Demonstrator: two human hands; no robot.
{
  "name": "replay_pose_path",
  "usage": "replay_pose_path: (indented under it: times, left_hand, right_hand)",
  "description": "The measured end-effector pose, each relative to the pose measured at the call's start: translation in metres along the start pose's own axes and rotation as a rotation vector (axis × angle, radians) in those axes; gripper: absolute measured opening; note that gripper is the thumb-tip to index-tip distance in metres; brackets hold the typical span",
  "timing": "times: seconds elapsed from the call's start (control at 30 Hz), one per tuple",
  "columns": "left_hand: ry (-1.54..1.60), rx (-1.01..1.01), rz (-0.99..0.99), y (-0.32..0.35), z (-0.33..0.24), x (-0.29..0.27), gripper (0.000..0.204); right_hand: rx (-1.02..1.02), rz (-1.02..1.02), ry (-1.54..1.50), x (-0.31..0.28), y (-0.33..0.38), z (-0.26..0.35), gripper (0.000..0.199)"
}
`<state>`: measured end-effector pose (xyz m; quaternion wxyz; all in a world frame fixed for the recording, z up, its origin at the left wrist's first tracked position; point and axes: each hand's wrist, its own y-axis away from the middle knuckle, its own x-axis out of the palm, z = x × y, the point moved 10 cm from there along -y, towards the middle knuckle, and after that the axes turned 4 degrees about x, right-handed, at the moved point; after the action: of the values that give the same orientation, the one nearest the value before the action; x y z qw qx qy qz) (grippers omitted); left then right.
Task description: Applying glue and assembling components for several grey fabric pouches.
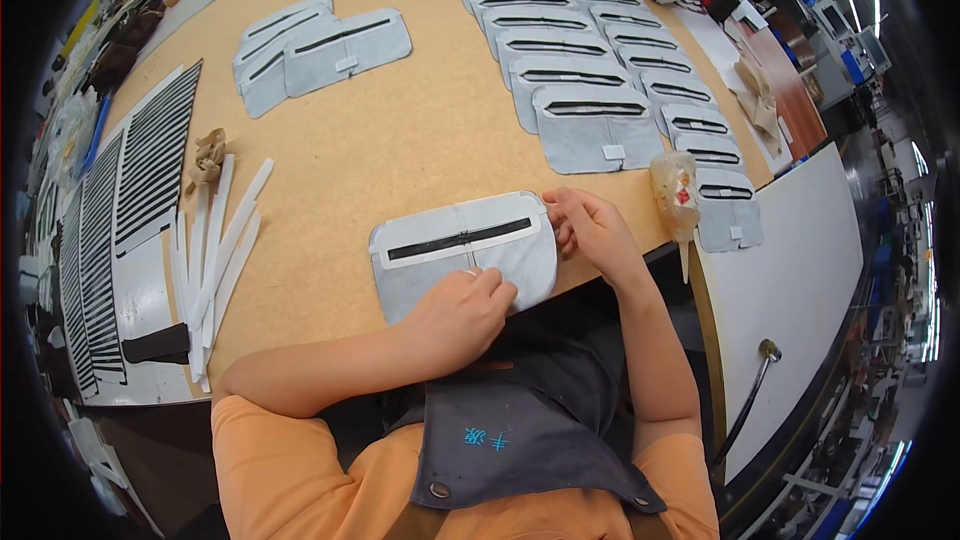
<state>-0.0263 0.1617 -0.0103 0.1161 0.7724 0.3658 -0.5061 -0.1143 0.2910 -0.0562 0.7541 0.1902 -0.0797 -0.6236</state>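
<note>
A grey fabric panel (400, 288) with rounded corners lies in front of me at the table's near edge. A black zipper (458, 239) runs across it inside a pale strip, with a thin cord at its middle. My left hand (462, 312) rests on the panel's lower half, fingers curled and pressed together below the zipper; what they pinch is hidden. At the upper right corner my right hand (592, 230) is closed, thumb against curled fingers. Whether it grips the panel's edge or something small, I cannot make out.
Rows of similar zippered panels (590, 135) overlap at the back right; several more (345, 50) lie back left. Left are white strips (237, 230), crumpled brown paper (207, 158) and black-striped sheets (160, 155). A nozzled bottle (675, 195) sits right; a brush (768, 350) lies on a white board (790, 260).
</note>
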Motion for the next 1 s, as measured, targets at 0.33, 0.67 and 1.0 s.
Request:
replay_pose_path:
  times: [0.33,0.67,1.0]
  left_hand:
    - [0.015,-0.050,-0.165,-0.021,0.022,0.008,0.041]
    - [0.062,-0.091,-0.162,-0.019,0.027,0.011,0.045]
    - [0.047,-0.157,-0.100,-0.023,0.031,0.011,0.049]
  right_hand:
    - [-0.083,0.096,0.081,0.015,0.003,-0.009,0.036]
    - [0.092,0.142,-0.372,0.033,0.009,-0.016,0.042]
    - [-0.675,-0.323,0.703,0.010,0.051,0.020,0.022]
